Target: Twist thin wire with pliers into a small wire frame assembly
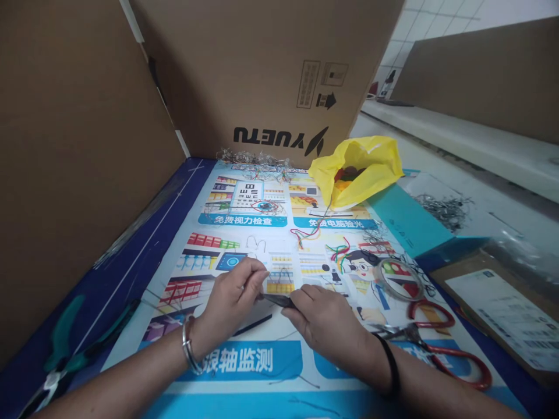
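Observation:
Over the middle of a printed poster sheet (244, 401), my two hands almost meet. My left hand (238, 299) is closed in a pinch, thumb against forefinger; whatever lies between the fingertips is too small to make out. My right hand (325, 317) is wrapped round a dark, tapered metal tool (279, 300), whose tip points left and reaches my left fingertips. The tool's other end is hidden in my palm. Thin bent wires (257, 243) lie just beyond my hands. Red, green and yellow threads (340, 249) rest farther right.
Red-handled scissors (410, 333) and a clear tape roll (399, 279) lie right of my right arm. Green-handled pliers (65, 349) are at the left. A yellow bag (375, 174) stands at the back, beside tangled wire (257, 158). Cardboard walls (244, 75) enclose the back and left.

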`<state>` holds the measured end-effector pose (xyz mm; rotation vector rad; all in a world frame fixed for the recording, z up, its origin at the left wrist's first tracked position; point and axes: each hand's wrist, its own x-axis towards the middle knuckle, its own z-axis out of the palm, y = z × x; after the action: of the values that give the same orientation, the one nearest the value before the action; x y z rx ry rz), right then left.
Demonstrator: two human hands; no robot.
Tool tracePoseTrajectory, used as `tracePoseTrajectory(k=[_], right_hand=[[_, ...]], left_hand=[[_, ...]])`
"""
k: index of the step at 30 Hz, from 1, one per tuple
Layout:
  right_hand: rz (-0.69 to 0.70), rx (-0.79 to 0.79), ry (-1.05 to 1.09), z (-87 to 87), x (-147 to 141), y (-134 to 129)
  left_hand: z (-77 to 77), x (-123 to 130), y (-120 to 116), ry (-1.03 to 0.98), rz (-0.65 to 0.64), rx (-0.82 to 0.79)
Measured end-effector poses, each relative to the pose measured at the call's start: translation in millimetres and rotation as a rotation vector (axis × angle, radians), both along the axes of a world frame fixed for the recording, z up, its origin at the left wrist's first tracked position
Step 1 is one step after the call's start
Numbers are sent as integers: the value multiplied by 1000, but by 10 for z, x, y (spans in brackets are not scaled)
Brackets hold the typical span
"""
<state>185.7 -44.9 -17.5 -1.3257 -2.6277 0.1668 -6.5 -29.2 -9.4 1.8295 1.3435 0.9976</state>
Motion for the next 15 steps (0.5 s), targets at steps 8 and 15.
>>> tracePoseTrajectory(k=[8, 15], right_hand=[[-59, -154, 170, -9, 41, 29], [-112, -270, 253, 15, 38, 69]], left_hand=[[70, 19, 30, -400, -67, -234], [33, 14, 72, -476, -40, -279]])
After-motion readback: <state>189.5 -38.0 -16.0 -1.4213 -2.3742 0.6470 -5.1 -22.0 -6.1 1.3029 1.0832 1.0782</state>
